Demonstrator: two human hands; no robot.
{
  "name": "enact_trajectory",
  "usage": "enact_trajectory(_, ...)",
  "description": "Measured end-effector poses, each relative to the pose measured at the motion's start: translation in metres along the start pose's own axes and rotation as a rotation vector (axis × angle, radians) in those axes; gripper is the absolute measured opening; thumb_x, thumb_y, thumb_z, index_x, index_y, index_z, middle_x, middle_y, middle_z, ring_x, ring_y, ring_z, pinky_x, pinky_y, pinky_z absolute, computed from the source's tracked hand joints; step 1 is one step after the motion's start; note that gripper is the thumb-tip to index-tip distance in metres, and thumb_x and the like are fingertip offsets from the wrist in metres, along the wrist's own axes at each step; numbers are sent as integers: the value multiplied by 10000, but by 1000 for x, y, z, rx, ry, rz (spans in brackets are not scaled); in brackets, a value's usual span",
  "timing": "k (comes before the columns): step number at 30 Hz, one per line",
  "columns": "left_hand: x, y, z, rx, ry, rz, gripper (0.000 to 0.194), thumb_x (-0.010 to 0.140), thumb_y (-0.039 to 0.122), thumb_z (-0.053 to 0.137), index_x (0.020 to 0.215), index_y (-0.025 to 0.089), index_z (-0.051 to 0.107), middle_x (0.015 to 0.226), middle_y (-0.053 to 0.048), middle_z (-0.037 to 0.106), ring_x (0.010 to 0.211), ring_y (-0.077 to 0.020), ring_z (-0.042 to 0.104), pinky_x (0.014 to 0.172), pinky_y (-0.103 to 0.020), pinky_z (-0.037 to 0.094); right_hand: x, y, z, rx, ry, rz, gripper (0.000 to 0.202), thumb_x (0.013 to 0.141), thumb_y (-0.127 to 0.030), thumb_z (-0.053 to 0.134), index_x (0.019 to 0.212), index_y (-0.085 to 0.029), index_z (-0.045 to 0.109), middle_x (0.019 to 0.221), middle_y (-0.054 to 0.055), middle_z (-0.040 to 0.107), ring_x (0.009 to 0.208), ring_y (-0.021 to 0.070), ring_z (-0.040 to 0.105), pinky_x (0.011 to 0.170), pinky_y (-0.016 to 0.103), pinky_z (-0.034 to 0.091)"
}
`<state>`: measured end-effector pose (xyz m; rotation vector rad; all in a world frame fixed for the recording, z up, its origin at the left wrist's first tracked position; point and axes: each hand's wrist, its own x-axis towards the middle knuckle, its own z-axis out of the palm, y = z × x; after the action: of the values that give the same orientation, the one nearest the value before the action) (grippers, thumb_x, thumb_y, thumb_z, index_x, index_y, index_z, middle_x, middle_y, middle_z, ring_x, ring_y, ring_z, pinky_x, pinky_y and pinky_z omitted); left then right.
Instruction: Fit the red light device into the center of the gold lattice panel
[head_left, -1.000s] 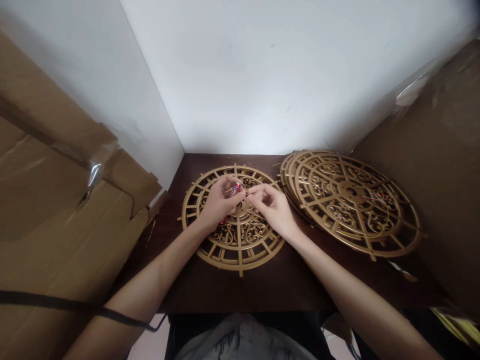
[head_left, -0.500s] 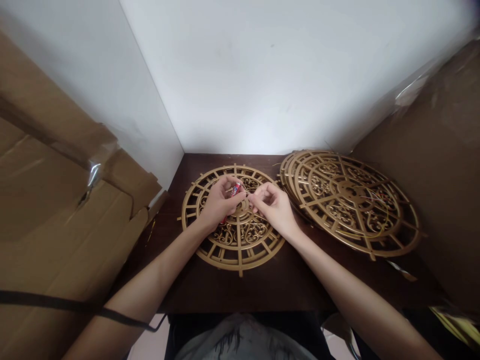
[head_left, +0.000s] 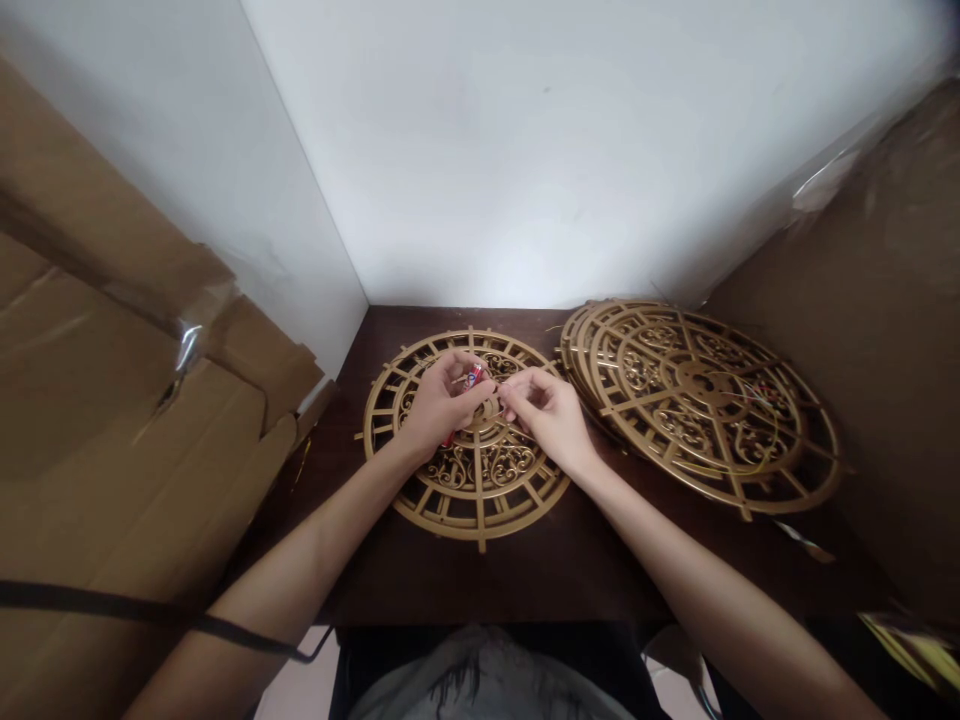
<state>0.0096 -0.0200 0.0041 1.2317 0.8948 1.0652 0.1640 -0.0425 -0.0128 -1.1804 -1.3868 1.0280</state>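
Note:
A round gold openwork disc lies flat on the dark brown table. Over its middle, my left hand is closed round a slim red object, whose lower end shows below the palm. My right hand is just to the right, thumb and forefinger pinched together close to my left fingertips. Whatever is between those right fingers is too small to make out.
Several similar gold discs are stacked at the right, with thin yellow strands on top. A small brush lies below them. Cardboard stands at the left, more at the right. A white wall rises behind.
My hands have barely moved; the right fingertips have shifted very slightly beside the left ones. The red object is a little more upright.

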Motion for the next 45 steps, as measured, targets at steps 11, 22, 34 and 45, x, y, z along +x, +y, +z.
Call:
enact_trajectory(11, 0, -1, -3, 39, -158, 9, 200, 821, 278, 597, 969, 165, 524, 648, 12, 577, 409, -24, 411, 367, -148, 300, 4, 1, 0, 108, 81, 3, 235, 744, -390, 671, 763, -162, 618, 611, -29, 539, 518, 84, 426, 506, 224, 364)
enact_trajectory(22, 1, -6, -5, 61, -212, 59, 210, 837, 269, 579, 1020, 197, 504, 673, 15, 590, 404, -17, 402, 371, -133, 304, 3, -3, 1, 84, 83, -15, 192, 735, -327, 678, 780, -141, 659, 654, 0, 616, 578, 98, 512, 587, 234, 427)
enact_trajectory(34, 0, -4, -4, 65, -209, 52, 177, 833, 275, 581, 967, 176, 520, 669, 9, 580, 411, -23, 401, 360, -142, 298, 3, 0, 1, 59, 55, -38, 203, 744, -351, 667, 773, -151, 647, 664, 9, 631, 580, 109, 525, 588, 245, 423)
enact_trajectory(45, 0, -6, -5, 71, -208, 71, 182, 835, 275, 580, 985, 190, 521, 669, 15, 588, 397, -17, 390, 364, -139, 296, 3, 0, 1, 34, 77, -22, 210, 745, -350, 667, 776, -144, 651, 636, 1, 606, 553, 102, 497, 558, 237, 397)
